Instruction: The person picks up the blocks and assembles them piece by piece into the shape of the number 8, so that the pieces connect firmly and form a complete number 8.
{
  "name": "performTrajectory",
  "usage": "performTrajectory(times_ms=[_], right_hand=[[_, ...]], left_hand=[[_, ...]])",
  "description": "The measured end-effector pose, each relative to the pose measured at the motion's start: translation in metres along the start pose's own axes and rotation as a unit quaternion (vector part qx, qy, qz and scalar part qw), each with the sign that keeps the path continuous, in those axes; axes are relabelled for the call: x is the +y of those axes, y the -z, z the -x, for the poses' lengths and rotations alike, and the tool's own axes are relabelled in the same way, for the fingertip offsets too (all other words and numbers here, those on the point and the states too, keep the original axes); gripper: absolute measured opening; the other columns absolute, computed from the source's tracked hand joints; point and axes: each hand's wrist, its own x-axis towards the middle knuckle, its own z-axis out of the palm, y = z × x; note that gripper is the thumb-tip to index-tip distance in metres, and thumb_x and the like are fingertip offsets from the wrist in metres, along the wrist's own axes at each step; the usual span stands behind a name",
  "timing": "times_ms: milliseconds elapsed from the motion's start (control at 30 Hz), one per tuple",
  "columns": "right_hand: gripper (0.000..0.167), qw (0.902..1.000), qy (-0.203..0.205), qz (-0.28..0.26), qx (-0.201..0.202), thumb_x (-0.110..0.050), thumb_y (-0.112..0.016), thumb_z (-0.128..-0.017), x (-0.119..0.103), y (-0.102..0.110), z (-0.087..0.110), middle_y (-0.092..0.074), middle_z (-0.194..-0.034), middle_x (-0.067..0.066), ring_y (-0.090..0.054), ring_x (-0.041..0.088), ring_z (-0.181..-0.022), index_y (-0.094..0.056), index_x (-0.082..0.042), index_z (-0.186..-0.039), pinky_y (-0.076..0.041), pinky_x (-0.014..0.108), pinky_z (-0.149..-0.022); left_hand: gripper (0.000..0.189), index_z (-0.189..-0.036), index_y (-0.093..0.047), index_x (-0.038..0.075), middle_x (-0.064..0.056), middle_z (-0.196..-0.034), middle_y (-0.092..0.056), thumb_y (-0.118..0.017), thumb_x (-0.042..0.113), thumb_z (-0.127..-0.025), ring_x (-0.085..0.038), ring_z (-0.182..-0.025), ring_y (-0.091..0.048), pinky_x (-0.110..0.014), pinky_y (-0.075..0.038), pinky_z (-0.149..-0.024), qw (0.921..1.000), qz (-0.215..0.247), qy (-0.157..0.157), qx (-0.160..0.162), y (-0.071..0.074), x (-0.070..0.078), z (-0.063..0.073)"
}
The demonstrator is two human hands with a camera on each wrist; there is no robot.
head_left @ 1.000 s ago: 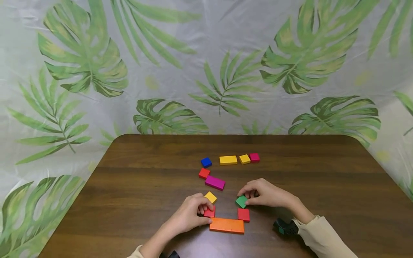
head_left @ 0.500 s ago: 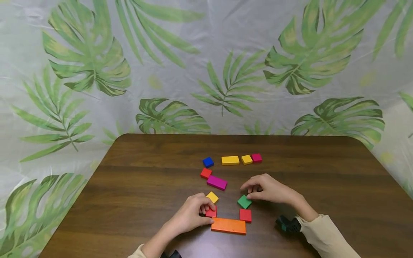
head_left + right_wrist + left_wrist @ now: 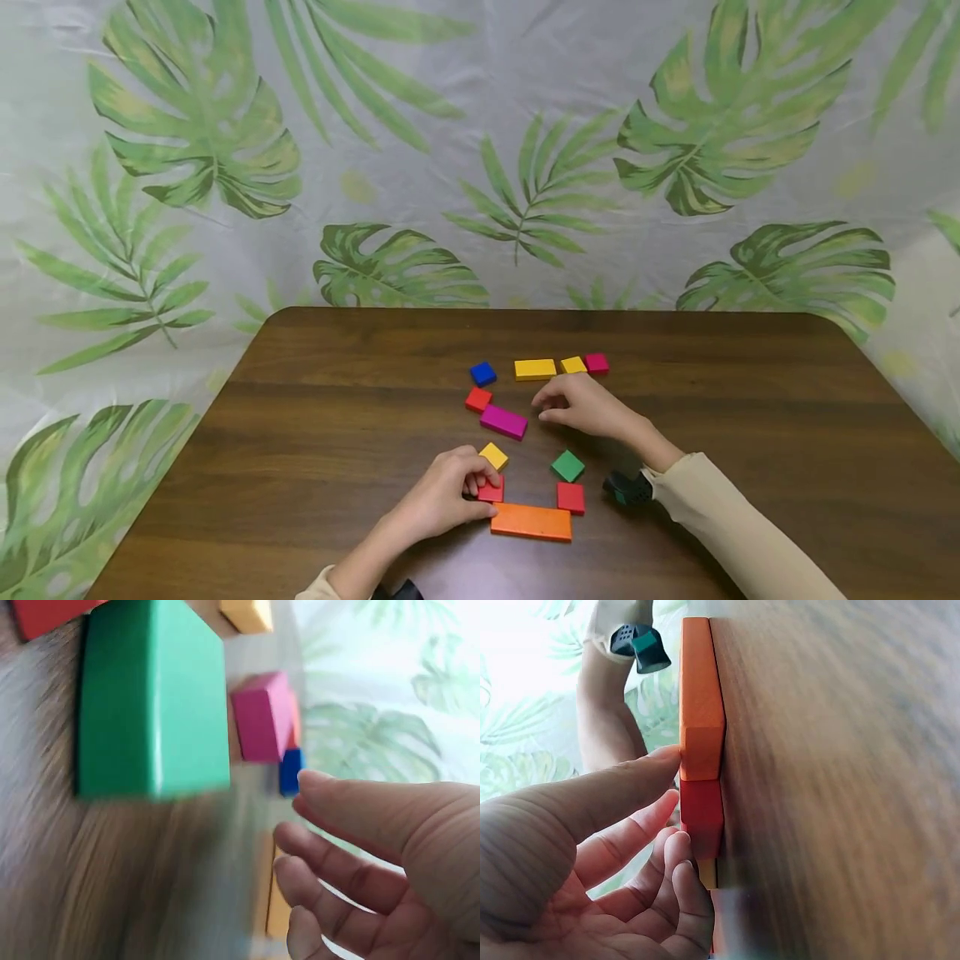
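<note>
My left hand point(image 3: 442, 496) rests at the near left of the blocks. Its thumb touches the left end of an orange block point(image 3: 531, 522), and its fingertips lie on the top and side of a red square block point(image 3: 703, 814). A yellow square block point(image 3: 494, 456) sits just behind. Over the table my right hand point(image 3: 585, 406) hovers with loosely bent fingers and holds nothing. It is right of a magenta block point(image 3: 503, 422) and in front of a yellow bar point(image 3: 535, 370). A green block point(image 3: 567, 466) lies nearer, behind a second red block point(image 3: 570, 498).
Farther back on the brown table point(image 3: 337, 400) lie a blue block point(image 3: 483, 373), another red block point(image 3: 478, 399), a small yellow block point(image 3: 573, 365) and a crimson block point(image 3: 597, 363). A leaf-print cloth point(image 3: 405, 167) hangs behind the table.
My right hand has let go of the green block and moved away from it toward the back of the table. The left hand keeps its place.
</note>
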Motion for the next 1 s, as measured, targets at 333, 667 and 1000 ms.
performTrajectory(times_ms=[333,667,1000], right_hand=[[0.013,0.9994,-0.007,0.034,0.002,-0.019,-0.069,-0.083,-0.018,-0.011,-0.025,-0.070,-0.087,0.001,-0.058,0.007,-0.074,-0.073,-0.010,-0.092,-0.047,0.019,-0.066],[0.017,0.9979,-0.035,-0.041,-0.036,-0.020,-0.070,-0.083,-0.010,-0.017,-0.029,-0.072,-0.083,0.004,-0.054,0.003,-0.068,-0.073,-0.006,-0.094,-0.046,0.016,-0.063],[0.021,0.9956,-0.034,-0.074,-0.046,-0.021,-0.068,-0.084,0.000,-0.018,-0.026,-0.074,-0.096,0.008,-0.057,0.003,-0.075,-0.074,-0.007,-0.099,-0.046,0.016,-0.065]], left_hand=[[0.021,-0.087,-0.067,0.009,0.000,-0.077,-0.054,-0.080,0.013,-0.072,0.000,-0.067,-0.046,-0.013,-0.042,-0.062,1.0000,0.006,0.004,-0.006,0.001,0.003,-0.001],[0.020,-0.087,-0.067,0.008,0.000,-0.077,-0.054,-0.080,0.013,-0.072,0.001,-0.065,-0.045,-0.012,-0.042,-0.061,0.9999,0.005,0.006,-0.008,0.001,0.002,0.001],[0.020,-0.087,-0.067,0.008,0.000,-0.077,-0.054,-0.080,0.012,-0.072,0.002,-0.065,-0.044,-0.013,-0.041,-0.061,1.0000,0.002,0.006,-0.003,0.001,0.002,0.000]])
